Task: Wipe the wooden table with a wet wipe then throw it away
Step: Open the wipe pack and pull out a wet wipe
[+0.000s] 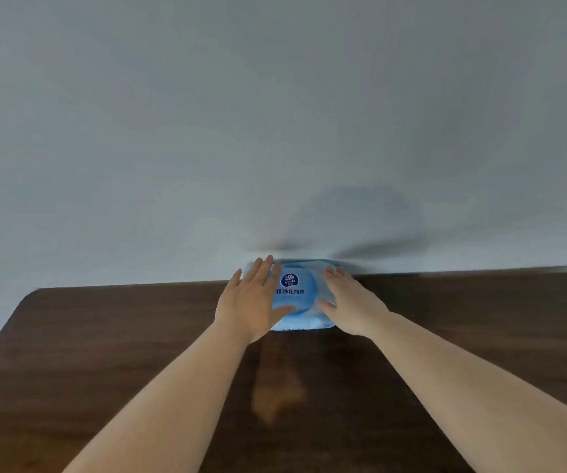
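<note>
A light-blue pack of wet wipes (pixel 296 295) with a round blue lid and a dark logo lies at the far edge of the dark wooden table (pixel 104 353), against the wall. My left hand (pixel 249 302) lies flat over the pack's left side, its thumb on the lid's lower edge. My right hand (pixel 350 302) rests on the pack's right side, fingers spread. The lid looks closed. No loose wipe is in view.
A plain grey-white wall (pixel 275 114) rises directly behind the table's far edge. The table has rounded far corners at left and right. A lighter brown smear (pixel 275 387) shows on the wood between my forearms.
</note>
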`<state>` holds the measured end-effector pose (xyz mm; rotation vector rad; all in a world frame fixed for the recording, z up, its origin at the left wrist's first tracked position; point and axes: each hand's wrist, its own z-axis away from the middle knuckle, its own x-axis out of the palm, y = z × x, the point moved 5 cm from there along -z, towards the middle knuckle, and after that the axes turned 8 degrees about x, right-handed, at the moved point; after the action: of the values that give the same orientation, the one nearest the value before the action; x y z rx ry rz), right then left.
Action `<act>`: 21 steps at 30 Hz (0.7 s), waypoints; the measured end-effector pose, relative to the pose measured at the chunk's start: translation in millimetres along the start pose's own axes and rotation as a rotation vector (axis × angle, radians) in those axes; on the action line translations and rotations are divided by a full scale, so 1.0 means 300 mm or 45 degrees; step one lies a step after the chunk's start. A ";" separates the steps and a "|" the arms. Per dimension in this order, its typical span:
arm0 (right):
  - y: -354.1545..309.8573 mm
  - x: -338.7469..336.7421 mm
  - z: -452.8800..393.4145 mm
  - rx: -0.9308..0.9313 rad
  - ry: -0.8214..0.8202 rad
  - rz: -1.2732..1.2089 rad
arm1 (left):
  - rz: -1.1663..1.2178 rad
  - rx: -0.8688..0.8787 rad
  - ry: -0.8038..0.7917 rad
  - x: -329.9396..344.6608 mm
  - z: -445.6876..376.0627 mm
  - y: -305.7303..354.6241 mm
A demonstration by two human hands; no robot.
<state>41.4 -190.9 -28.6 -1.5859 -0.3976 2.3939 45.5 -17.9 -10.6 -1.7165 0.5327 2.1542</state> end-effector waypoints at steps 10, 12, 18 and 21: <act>0.038 0.050 -0.052 -0.084 -0.055 -0.025 | -0.002 0.125 -0.020 0.077 -0.094 -0.007; 0.034 0.047 -0.049 -0.083 -0.055 -0.020 | 0.042 0.126 -0.070 0.072 -0.093 -0.005; 0.019 0.031 -0.029 -0.055 -0.059 0.026 | 0.500 -0.299 0.665 -0.065 -0.075 -0.054; 0.012 0.022 -0.024 -0.062 -0.021 0.068 | 0.455 -0.602 0.555 -0.055 -0.059 -0.076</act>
<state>45.3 -191.4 -38.2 -1.6178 -0.4248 2.4560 74.9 -7.0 0.2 -2.5524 0.4922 2.2742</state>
